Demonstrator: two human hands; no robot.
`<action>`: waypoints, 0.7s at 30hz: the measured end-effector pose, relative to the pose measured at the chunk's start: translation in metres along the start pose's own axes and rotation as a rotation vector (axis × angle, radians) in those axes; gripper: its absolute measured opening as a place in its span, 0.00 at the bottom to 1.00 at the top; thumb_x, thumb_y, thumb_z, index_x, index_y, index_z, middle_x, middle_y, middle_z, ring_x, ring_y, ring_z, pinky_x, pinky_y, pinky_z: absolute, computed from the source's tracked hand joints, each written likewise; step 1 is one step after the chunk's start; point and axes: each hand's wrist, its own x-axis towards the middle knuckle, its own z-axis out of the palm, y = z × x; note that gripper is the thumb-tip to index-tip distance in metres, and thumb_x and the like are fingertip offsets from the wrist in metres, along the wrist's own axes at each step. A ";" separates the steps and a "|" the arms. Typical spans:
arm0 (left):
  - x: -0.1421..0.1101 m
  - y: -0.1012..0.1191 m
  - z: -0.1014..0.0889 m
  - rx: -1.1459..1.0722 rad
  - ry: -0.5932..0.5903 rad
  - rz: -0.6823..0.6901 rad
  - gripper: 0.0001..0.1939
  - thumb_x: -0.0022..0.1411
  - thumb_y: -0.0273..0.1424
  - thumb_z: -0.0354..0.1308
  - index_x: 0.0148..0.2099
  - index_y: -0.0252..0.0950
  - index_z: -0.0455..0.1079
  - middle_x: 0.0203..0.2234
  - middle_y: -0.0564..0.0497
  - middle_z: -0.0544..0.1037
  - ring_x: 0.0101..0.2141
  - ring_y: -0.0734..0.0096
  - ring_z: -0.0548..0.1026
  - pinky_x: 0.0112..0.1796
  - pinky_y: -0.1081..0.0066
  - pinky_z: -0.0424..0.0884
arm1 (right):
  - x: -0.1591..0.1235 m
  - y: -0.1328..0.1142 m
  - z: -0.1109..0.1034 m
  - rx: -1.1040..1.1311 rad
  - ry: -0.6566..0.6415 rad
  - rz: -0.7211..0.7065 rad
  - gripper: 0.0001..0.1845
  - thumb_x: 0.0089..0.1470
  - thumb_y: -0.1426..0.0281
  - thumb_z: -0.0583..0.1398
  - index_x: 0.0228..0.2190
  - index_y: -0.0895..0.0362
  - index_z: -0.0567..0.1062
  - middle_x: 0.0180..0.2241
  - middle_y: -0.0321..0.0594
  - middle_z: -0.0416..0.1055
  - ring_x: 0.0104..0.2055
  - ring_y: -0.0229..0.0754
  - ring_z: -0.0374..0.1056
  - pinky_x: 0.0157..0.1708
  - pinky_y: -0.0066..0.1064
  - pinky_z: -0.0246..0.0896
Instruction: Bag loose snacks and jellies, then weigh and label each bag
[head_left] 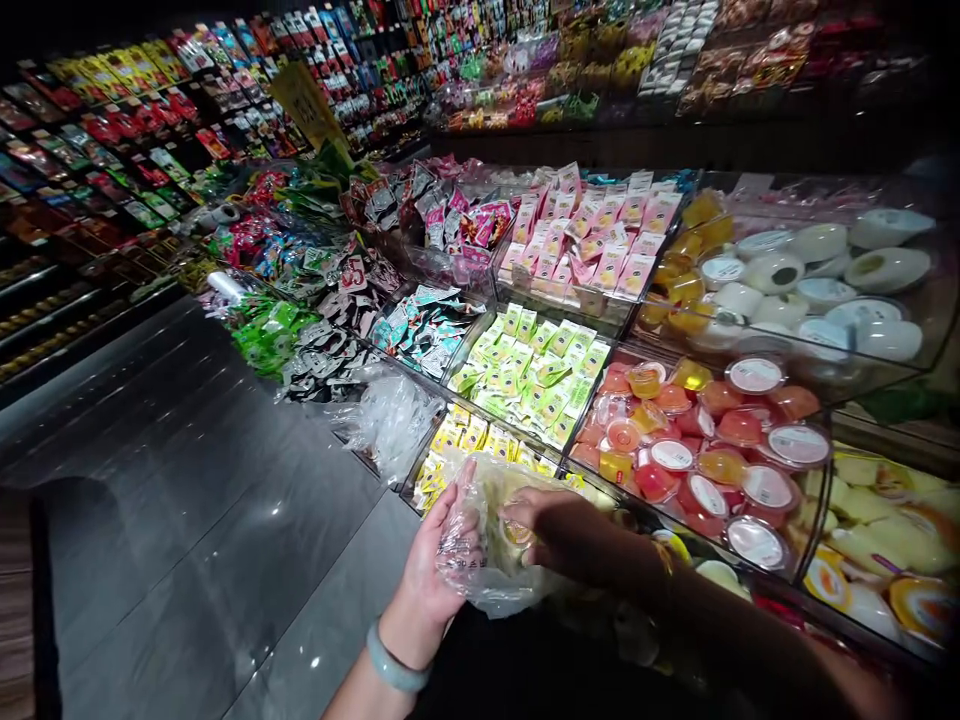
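My left hand [433, 560], with a pale bangle at the wrist, holds a clear plastic bag [491, 595], its fingers showing through the film. The fingers of my right hand [541, 522] are curled at the bag's mouth around a pale yellow jelly cup [516, 532]; the arm behind them lies in shadow. Just beyond the bag are yellow sachets [472, 432] in a clear bin. Red and orange jelly cups [694, 445] fill the bin to the right of my right hand.
Green sachets [529, 370] and pink sachets [592, 235] fill bins farther back. Crumpled clear bags [394, 415] hang at the display's left corner. White-lidded cups [814, 280] are at the right. Grey floor tiles [187, 530] lie to the left, before shelves of packets [142, 130].
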 end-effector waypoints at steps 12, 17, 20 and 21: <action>-0.002 0.002 -0.004 -0.035 -0.047 -0.021 0.23 0.73 0.34 0.51 0.68 0.42 0.61 0.14 0.63 0.57 0.10 0.82 0.57 0.13 0.82 0.47 | 0.075 0.121 -0.125 -0.562 0.074 0.367 0.23 0.63 0.59 0.59 0.56 0.57 0.72 0.56 0.55 0.70 0.52 0.57 0.72 0.45 0.43 0.69; -0.007 0.002 -0.004 -0.014 -0.038 -0.018 0.22 0.75 0.35 0.47 0.68 0.46 0.62 0.14 0.63 0.57 0.10 0.82 0.57 0.13 0.82 0.46 | 0.087 0.135 -0.122 -0.597 -0.080 0.402 0.27 0.63 0.56 0.58 0.58 0.55 0.69 0.54 0.54 0.72 0.51 0.56 0.71 0.43 0.40 0.67; -0.008 0.000 -0.004 -0.011 -0.049 -0.026 0.22 0.75 0.35 0.47 0.68 0.46 0.62 0.14 0.63 0.56 0.09 0.82 0.57 0.12 0.83 0.46 | 0.089 0.134 -0.120 -0.637 -0.120 0.421 0.27 0.62 0.56 0.59 0.58 0.54 0.69 0.55 0.54 0.70 0.49 0.56 0.72 0.39 0.39 0.67; -0.009 -0.001 -0.004 -0.013 -0.056 -0.026 0.22 0.74 0.34 0.48 0.68 0.45 0.62 0.14 0.63 0.56 0.10 0.82 0.57 0.12 0.83 0.46 | 0.088 0.132 -0.119 -0.653 -0.129 0.425 0.26 0.61 0.56 0.59 0.57 0.54 0.70 0.56 0.55 0.70 0.48 0.56 0.72 0.38 0.39 0.66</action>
